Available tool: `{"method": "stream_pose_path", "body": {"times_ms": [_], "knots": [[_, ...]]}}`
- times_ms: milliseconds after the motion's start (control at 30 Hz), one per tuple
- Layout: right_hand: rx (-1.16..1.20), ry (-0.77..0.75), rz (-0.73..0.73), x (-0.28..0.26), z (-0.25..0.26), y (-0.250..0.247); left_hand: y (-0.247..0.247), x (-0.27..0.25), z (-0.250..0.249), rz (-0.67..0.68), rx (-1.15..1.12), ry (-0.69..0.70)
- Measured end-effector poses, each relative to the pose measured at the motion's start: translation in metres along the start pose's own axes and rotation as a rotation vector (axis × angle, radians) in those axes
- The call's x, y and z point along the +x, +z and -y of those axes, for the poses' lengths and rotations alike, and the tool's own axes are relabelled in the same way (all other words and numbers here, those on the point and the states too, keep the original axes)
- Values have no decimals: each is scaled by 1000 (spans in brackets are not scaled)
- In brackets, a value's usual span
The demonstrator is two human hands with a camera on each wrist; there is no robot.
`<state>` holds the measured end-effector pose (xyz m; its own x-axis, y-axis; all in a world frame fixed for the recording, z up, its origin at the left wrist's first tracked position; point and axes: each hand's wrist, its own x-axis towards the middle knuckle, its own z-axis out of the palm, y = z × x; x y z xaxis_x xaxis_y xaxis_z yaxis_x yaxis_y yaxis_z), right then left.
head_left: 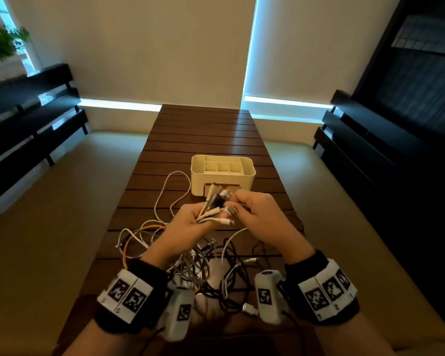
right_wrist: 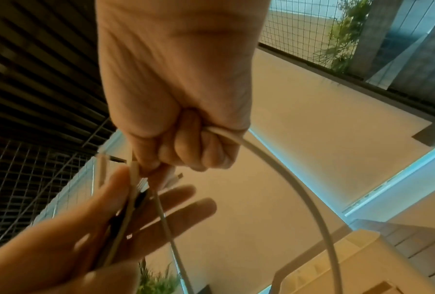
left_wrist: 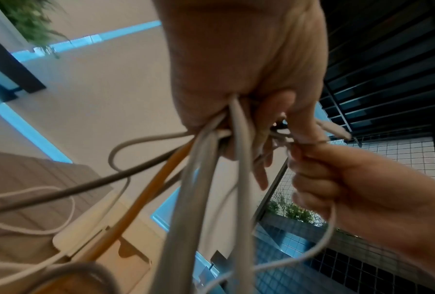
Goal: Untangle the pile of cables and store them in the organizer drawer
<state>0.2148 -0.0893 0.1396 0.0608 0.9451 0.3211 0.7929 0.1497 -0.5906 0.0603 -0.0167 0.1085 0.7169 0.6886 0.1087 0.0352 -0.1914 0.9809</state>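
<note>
Above the wooden table [head_left: 203,140], my left hand [head_left: 203,218] grips a bunch of cable ends [head_left: 216,204], white, grey and black, with their plugs fanned out. My right hand [head_left: 239,205] is closed round a white cable [right_wrist: 299,189] and pinches at the plugs beside the bunch. In the left wrist view grey, white and orange cables [left_wrist: 206,189] hang from my left fist [left_wrist: 236,89]. The tangled pile of cables [head_left: 198,263] lies on the table beneath both wrists. The cream organizer [head_left: 249,173] stands just beyond the hands, its front drawer slot partly hidden by the plugs.
A long white cable [head_left: 165,191] loops left of the organizer. A loose USB plug [head_left: 249,309] lies near the table's front edge. Dark benches [head_left: 31,129] flank the table on both sides, with pale floor between.
</note>
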Motion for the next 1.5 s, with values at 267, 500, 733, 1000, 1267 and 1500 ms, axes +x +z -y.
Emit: {"method": "stream_pose_path", "body": {"times_ms": [267, 500, 733, 1000, 1267, 1500], "knots": [[217, 206, 171, -18, -30, -11, -41, 3, -10, -591, -529, 31], [168, 383, 232, -45, -97, -6, -94, -7, -14, -945, -787, 165], [385, 525, 21, -71, -129, -4, -151, -13, 12, -1075, -760, 280], [233, 423, 480, -60, -71, 60, -187, -14, 42, -1135, -209, 90], [-64, 436, 659, -45, -44, 141, -139, -3, 42, -1208, 254, -103], [-111, 520, 346, -24, -53, 98, -102, -4, 49, -1029, 212, -107]]}}
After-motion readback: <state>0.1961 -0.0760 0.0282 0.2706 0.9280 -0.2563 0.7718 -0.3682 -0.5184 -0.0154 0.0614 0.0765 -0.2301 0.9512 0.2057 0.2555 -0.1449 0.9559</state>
